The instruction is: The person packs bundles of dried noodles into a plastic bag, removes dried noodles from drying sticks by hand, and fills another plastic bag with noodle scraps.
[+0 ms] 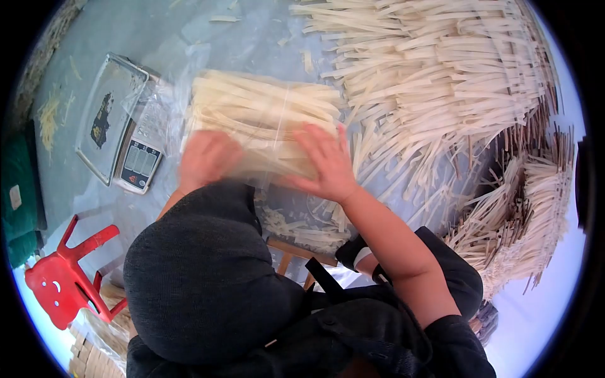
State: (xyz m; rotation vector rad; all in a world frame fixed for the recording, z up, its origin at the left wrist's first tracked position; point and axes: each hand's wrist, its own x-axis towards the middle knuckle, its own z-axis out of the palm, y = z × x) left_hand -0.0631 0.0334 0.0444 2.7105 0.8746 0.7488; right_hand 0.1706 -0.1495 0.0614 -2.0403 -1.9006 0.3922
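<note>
A grey-blue work surface (82, 38) fills the view from nine o'clock round to two, scattered with pale scraps. Near the centre, towards twelve o'clock, lies a bundle of flat pale strips (265, 97), with clear plastic (271, 165) around it. The left hand (211, 157) is at the bundle's seven-to-eight o'clock edge, blurred, its fingers bent; whether they grip cannot be told. The right hand (324, 160) is at four-to-five o'clock, fingers spread over the strips' near corner, thumb pointing towards nine.

At ten o'clock sits a weighing scale (116, 120), its shallow tray bearing a dark patch, with crumpled film at its three o'clock side. A large heap of loose strips (435, 75) spreads at two o'clock, more strips (539, 208) stand bunched at three, and a red stool (63, 277) is at eight.
</note>
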